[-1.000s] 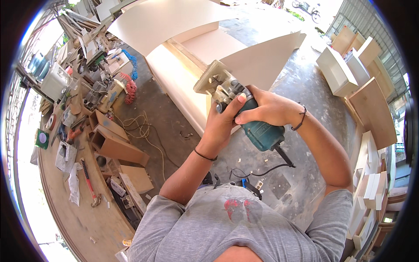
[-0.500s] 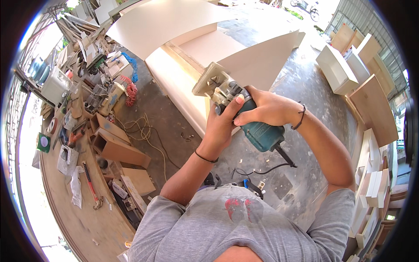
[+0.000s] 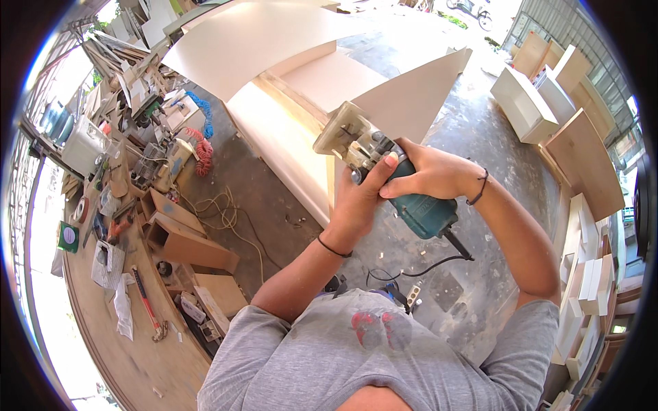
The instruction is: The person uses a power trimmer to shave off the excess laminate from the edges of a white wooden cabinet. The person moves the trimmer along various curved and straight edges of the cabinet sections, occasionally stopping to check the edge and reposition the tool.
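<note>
Between my two hands is a teal trim router (image 3: 421,211) with a clear plastic base, tilted so that the base points up and to the left. My left hand (image 3: 360,198) is closed round its metal collar, thumb lying along the depth clamp. My right hand (image 3: 439,171) wraps the motor body from the right side. A black cord leaves the tail end and curls down toward the floor. Beyond the router stands a large white cabinet carcass (image 3: 277,154) with a bare wood edge; I cannot tell whether the base touches it.
To the left, a wooden workbench (image 3: 147,363) carries a hammer (image 3: 147,305) and several tools. Coiled red hose (image 3: 203,154) and blue hose hang beyond it. A pale cable (image 3: 229,216) snakes over the concrete floor. White drawer boxes (image 3: 524,106) and panels line the right side.
Both hands and the router have shifted slightly to the right. My grip looks the same, and the surroundings have moved a little in the view.
</note>
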`<state>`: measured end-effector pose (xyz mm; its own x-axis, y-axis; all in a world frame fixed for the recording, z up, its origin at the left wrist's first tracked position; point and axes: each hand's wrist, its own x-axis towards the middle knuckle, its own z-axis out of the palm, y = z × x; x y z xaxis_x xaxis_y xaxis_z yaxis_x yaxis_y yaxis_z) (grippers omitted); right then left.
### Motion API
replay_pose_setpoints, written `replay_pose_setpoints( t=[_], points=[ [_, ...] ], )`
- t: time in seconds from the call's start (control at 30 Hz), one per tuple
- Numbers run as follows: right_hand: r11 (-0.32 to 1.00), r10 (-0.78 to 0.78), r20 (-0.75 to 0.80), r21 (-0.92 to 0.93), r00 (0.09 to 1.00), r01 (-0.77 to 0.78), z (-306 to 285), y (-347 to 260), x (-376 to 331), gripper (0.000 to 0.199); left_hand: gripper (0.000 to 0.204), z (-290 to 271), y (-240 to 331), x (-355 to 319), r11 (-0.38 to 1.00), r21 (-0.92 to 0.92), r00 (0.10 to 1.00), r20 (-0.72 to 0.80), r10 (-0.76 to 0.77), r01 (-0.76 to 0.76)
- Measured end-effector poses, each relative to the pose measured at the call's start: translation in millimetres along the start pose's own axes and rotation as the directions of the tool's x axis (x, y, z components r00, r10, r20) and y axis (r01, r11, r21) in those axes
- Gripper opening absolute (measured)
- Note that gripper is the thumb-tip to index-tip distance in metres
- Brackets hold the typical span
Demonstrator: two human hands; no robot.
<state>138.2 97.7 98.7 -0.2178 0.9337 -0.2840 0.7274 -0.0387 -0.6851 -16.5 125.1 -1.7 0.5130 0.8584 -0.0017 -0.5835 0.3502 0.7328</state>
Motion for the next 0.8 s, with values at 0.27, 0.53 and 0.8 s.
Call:
replay_pose_setpoints(
  t=[0.27,0.53,0.8],
  points=[
    [0.998,0.025,-0.006,-0.051,1.0,-0.025,-10.1,-4.6,-1.4,0.095,0.041,14.6,4.0,1.9,0.998,-0.053,1.0,-0.01,0.024,-0.024],
    [0.998,0.026,0.009,-0.064,1.0,-0.026,-13.0,-1.8,-0.7,0.095,0.036,8.2,-3.0,6.0,1.0,-0.007,1.0,-0.005,-0.005,0.005],
    [0.998,-0.009,-0.009,-0.068,1.0,0.008,-19.0,18.3,6.4,0.097,0.035,21.6,-2.0,13.0,0.999,-0.039,1.0,-0.025,-0.012,0.011]
  ],
)
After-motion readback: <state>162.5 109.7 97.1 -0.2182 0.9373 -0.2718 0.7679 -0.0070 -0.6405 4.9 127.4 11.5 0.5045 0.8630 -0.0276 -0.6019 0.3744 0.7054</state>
